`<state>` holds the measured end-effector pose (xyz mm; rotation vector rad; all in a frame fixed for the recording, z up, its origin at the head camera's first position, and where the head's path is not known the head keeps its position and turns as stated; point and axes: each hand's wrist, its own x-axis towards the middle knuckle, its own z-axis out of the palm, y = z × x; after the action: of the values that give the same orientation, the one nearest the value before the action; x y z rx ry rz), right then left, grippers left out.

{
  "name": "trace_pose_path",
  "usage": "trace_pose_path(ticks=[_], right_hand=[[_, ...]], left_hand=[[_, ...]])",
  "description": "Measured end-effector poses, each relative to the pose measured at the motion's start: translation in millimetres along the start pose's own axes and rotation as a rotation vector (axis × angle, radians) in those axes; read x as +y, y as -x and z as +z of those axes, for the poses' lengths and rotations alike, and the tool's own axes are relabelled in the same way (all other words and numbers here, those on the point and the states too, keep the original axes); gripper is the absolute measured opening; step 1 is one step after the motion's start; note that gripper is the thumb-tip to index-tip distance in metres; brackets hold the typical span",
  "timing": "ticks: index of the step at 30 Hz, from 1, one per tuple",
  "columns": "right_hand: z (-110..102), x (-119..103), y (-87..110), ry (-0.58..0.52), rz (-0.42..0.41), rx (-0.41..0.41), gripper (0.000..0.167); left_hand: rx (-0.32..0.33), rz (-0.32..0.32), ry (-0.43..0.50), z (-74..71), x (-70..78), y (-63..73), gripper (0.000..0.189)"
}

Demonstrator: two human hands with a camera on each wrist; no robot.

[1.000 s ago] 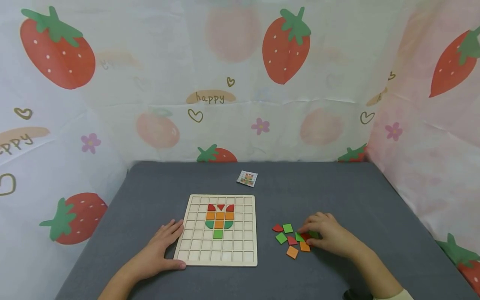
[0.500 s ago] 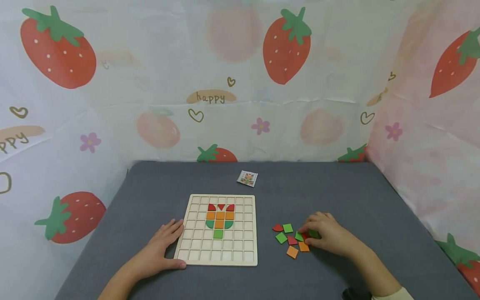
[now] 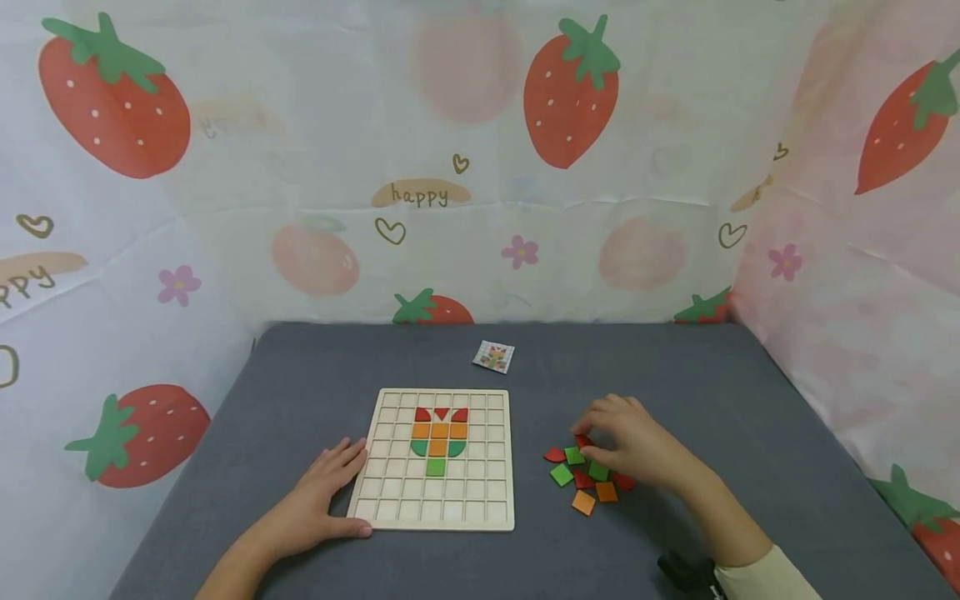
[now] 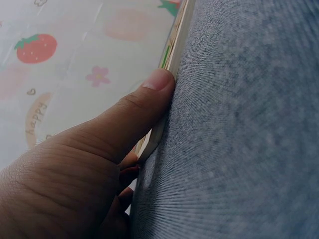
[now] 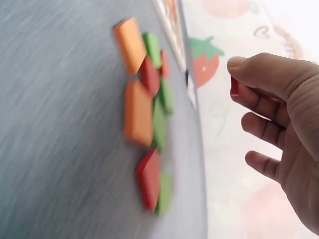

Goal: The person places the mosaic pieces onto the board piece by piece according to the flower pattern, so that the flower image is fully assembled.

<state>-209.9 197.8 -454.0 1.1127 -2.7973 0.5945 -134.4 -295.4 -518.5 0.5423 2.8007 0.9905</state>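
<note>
A square wooden grid board (image 3: 390,492) lies on the table. Red, orange and green tiles sit in its cells, forming a tulip-like figure (image 3: 438,442). My left hand (image 3: 315,500) rests at the board's left side, its fingers spread along the edge and thumb at the near corner. In the left wrist view, the straight thumb (image 4: 134,107) touches the board's side (image 4: 154,137). My right hand (image 3: 637,442) pinches a small red tile (image 5: 234,87) between thumb and index finger, raised over the loose tiles. The other fingers curve loosely.
Right of the board lies a loose group of tiles: several green squares, including one green tile (image 3: 561,475), orange squares (image 3: 583,502) and red pieces (image 3: 554,455). A small picture card (image 3: 494,357) lies behind the board. A black object (image 3: 686,575) shows near the right wrist.
The right hand has lifted from the tile group with a red tile and moved up and left. A red piece it covered now shows at the group's right. The left hand stays put.
</note>
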Motion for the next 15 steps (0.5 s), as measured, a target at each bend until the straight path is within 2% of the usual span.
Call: trace_pose_path(ticks=[6,15], right_hand=[[1.7,-21.5,-25.5,-0.001,-0.036,0.035,0.016],[12.9,-54.5,-62.7,0.040,-0.073,0.070,0.017]], left_hand=[[-0.010,-0.022,-0.001,0.6,-0.3,-1.8,0.115],[-0.010,-0.004,-0.015,-2.0,1.5,-1.1,0.115]])
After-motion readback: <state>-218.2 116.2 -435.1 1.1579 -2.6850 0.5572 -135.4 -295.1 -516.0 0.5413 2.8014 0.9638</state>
